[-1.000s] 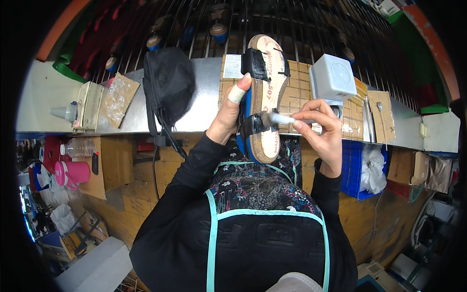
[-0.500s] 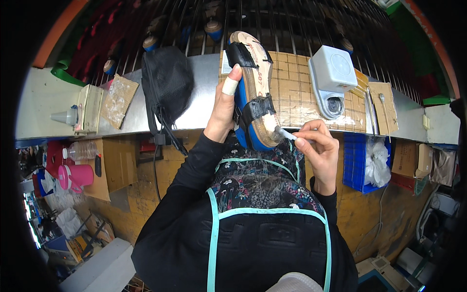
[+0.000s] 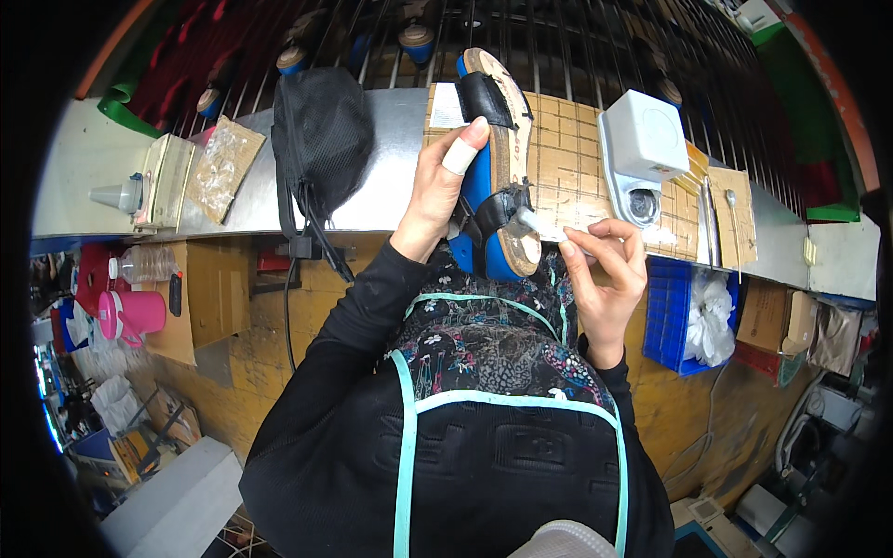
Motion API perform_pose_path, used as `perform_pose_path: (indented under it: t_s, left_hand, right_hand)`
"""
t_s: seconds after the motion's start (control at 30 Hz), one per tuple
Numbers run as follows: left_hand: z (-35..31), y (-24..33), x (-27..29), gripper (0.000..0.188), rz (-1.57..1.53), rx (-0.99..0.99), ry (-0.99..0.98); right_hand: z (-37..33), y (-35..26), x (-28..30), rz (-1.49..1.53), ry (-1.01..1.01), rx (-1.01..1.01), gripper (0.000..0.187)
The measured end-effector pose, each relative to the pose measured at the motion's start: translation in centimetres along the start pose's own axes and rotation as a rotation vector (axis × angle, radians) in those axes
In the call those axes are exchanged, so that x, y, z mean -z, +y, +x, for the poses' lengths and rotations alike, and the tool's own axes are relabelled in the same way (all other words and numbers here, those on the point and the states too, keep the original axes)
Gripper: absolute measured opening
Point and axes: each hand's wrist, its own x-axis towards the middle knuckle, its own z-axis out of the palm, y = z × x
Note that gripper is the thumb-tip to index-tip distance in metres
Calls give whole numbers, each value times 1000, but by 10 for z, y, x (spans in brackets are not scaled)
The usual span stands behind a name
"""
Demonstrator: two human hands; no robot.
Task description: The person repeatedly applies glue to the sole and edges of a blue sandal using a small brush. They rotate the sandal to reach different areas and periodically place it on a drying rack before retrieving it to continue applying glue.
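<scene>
My left hand (image 3: 435, 191) grips a sandal (image 3: 498, 163) with a blue sole, tan footbed and black straps, held over the bench's front edge with its toe pointing away. A white bandage wraps the thumb, which lies on the sandal's side. My right hand (image 3: 605, 270) pinches a small white applicator (image 3: 539, 226) whose tip touches the heel end of the footbed beside the rear black strap. Both forearms wear black sleeves.
A metal bench (image 3: 372, 177) carries a cardboard mat (image 3: 567, 158), a white boxy device (image 3: 640, 149), a black mesh bag (image 3: 321, 135) and a squeeze bottle (image 3: 121, 195). A blue crate (image 3: 674, 316) hangs under the right side. Pink jug (image 3: 126, 314) at lower left.
The sandal has tilted and swung left, its heel coming nearer to my body. My right hand dropped lower and the applicator now meets the heel end.
</scene>
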Motion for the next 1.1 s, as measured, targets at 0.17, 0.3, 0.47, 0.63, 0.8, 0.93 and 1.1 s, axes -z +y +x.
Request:
perform_pose_path:
  t_s: [0.17,0.3,0.47,0.63,0.8,0.93,1.1]
  left_hand:
    - [4,2,3,68,9,24,-47]
    - [11,4,3,63,-3,66,-67]
    - [21,3,-1,69,-77,121,-112]
    - [23,-1,-9,68,-124,267,-141]
    - [18,5,-20,63,-223,468,-218]
    - [-4,2,-22,59,-377,462,-325]
    - [-8,-16,-17,48,-603,595,-458]
  right_hand:
    - [8,6,0,-27,37,175,19]
    - [16,11,12,150,-175,96,19]
    - [24,12,20,182,-253,125,18]
    - [36,15,23,204,-250,207,19]
    - [49,15,26,251,-276,273,20]
    - [60,14,26,253,-335,368,20]
    - [71,11,27,266,-413,436,21]
